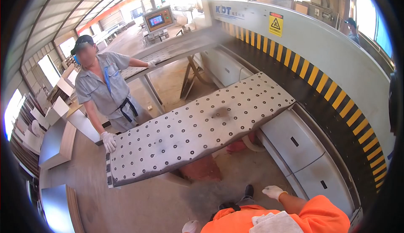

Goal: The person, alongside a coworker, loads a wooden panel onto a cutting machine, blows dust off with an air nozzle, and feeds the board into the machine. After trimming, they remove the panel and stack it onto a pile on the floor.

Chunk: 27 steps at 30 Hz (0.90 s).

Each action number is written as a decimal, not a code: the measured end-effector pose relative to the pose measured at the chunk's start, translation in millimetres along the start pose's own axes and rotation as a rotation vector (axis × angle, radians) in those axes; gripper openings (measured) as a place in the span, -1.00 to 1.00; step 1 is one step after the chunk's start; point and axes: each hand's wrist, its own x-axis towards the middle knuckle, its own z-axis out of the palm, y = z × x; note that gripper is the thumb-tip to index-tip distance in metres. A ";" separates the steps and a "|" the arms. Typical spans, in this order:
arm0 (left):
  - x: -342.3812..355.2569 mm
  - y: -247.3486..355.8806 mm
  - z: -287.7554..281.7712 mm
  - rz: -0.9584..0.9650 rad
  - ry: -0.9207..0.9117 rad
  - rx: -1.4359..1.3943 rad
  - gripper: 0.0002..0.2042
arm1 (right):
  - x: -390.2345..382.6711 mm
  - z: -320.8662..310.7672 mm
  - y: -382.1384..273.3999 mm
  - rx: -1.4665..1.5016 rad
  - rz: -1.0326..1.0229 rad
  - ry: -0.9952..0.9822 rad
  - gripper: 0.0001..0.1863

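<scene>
My right hand (274, 192), in a white glove, hangs beside the grey machine body, apart from everything. Its fingers look loosely stretched, with nothing visible in them. At the lower edge my left hand (190, 226), also gloved, is mostly cut off, so its fingers cannot be made out. In front of me a long grey support table (198, 117), dotted with black round nozzles, juts out from the panel saw (294, 35). Neither of my hands touches it. A folded pale cloth (276, 223) lies on my orange shirt.
A co-worker (110, 81) in grey stands at the left, one gloved hand on each support table. Beyond are a control panel (158, 19) and a second table (176, 50). Board stacks (59, 146) rest at left. A striped yellow-black guard (315, 79) lines the saw.
</scene>
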 end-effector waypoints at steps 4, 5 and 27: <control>4.5 7.0 -10.1 0.009 -0.004 0.024 -0.75 | 3.3 3.3 -17.9 -0.045 -0.070 0.021 -0.33; 8.4 14.7 -11.0 0.094 0.052 0.089 -0.76 | 4.1 2.0 -21.4 -0.046 -0.091 0.027 -0.33; 22.4 30.8 -24.9 -0.043 -0.018 -0.133 -0.77 | 13.6 15.9 1.2 -0.059 -0.102 0.047 -0.32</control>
